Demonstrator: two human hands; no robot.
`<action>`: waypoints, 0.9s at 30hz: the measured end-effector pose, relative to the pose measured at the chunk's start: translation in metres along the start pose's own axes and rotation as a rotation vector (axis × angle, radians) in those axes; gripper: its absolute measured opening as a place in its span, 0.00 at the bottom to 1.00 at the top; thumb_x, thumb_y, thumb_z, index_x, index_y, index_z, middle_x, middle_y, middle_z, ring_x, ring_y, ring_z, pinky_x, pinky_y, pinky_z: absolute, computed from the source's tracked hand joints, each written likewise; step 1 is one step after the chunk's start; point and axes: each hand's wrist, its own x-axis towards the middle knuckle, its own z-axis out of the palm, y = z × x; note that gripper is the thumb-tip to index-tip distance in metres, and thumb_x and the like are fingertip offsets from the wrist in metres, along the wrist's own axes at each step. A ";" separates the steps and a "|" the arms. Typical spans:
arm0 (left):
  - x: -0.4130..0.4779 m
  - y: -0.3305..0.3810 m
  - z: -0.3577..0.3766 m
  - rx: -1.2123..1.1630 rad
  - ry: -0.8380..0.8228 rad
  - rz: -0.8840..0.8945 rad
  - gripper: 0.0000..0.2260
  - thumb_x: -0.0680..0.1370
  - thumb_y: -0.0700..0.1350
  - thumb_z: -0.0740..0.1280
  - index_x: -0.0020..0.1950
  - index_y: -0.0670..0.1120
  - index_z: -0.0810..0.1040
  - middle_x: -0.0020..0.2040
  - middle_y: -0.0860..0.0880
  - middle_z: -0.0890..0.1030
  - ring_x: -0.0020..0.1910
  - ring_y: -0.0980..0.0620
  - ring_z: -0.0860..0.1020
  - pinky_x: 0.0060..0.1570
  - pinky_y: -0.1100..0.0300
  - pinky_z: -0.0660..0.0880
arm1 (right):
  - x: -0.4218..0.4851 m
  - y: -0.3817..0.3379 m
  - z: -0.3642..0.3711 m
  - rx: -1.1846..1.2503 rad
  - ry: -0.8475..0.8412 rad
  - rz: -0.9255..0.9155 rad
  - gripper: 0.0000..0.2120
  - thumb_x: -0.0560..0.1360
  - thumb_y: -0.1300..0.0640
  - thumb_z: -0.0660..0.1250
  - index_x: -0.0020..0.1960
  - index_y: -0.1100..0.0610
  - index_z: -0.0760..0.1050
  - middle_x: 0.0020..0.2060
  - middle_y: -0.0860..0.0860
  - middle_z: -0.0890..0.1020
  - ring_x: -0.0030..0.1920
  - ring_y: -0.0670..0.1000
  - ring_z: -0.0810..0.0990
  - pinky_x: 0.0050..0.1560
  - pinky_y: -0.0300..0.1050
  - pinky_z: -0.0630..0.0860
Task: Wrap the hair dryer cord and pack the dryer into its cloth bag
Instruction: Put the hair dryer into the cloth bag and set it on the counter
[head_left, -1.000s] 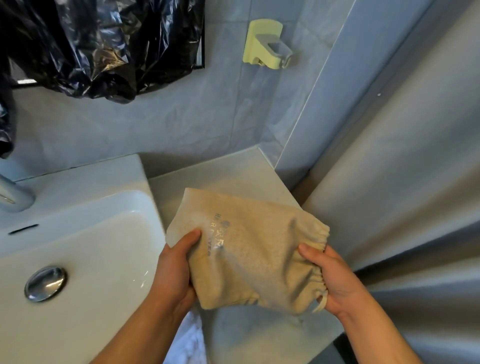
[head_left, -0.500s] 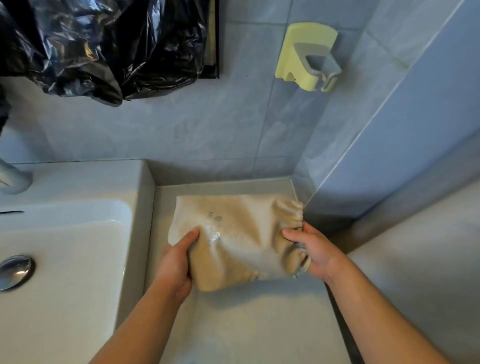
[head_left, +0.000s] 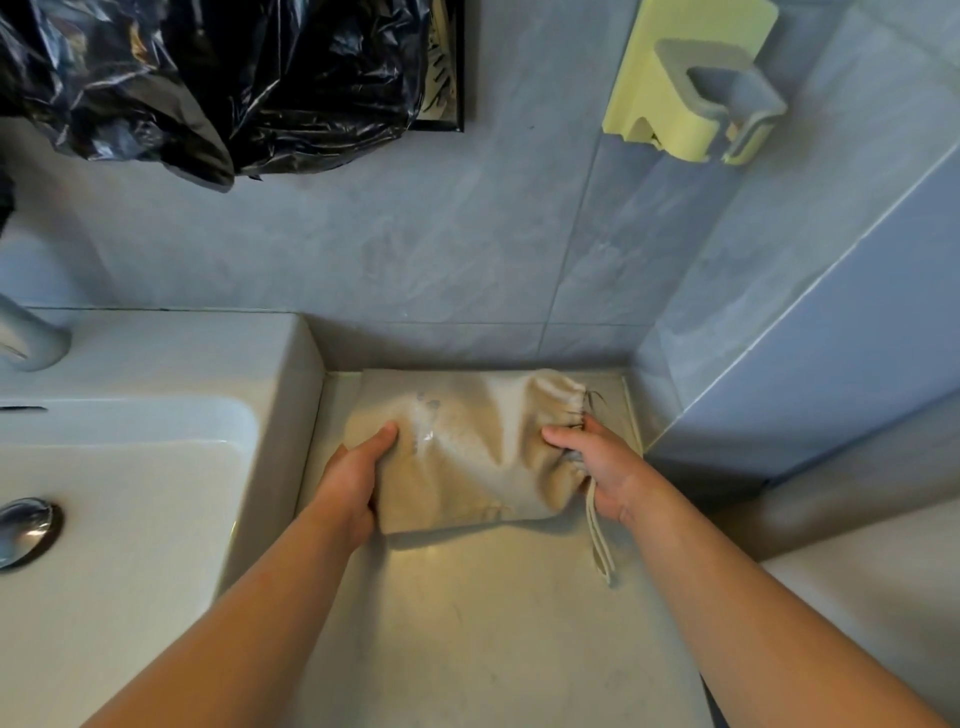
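Note:
A beige cloth bag (head_left: 467, 452) lies bulging on the grey counter (head_left: 467, 623), close to the back wall. Its gathered drawstring mouth points right. My left hand (head_left: 353, 478) grips the bag's left end, thumb on top. My right hand (head_left: 597, 467) holds the gathered mouth end. A beige drawstring loop (head_left: 600, 545) hangs from that end onto the counter. The hair dryer and its cord are hidden from view.
A white sink (head_left: 130, 467) with a chrome drain (head_left: 26, 530) sits left of the counter. A black plastic bag (head_left: 208, 78) hangs on the wall above. A yellow wall holder (head_left: 691, 83) is mounted top right. A blue-grey wall closes the right side.
Both hands carried the bag away from me and lowered it onto the counter near the back wall. The drawstring loop now trails on the counter.

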 end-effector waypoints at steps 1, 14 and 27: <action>0.002 0.003 0.001 0.022 0.020 0.010 0.21 0.72 0.51 0.75 0.61 0.44 0.79 0.53 0.41 0.86 0.50 0.40 0.84 0.50 0.42 0.81 | 0.003 -0.001 0.001 0.004 0.009 -0.005 0.13 0.73 0.65 0.68 0.55 0.55 0.78 0.42 0.55 0.87 0.41 0.54 0.86 0.41 0.48 0.82; -0.011 -0.013 -0.004 1.269 0.057 0.723 0.43 0.71 0.62 0.71 0.80 0.50 0.55 0.81 0.45 0.52 0.80 0.48 0.48 0.77 0.54 0.48 | -0.027 0.017 0.014 -1.038 0.238 -0.558 0.35 0.73 0.36 0.62 0.75 0.42 0.55 0.77 0.47 0.58 0.76 0.50 0.56 0.71 0.51 0.64; -0.003 -0.016 -0.007 1.380 0.046 0.714 0.45 0.72 0.63 0.69 0.80 0.48 0.51 0.82 0.45 0.48 0.80 0.48 0.44 0.77 0.53 0.46 | 0.002 0.028 0.034 -1.301 0.178 -0.471 0.37 0.74 0.36 0.59 0.78 0.47 0.50 0.79 0.53 0.54 0.78 0.55 0.52 0.74 0.54 0.55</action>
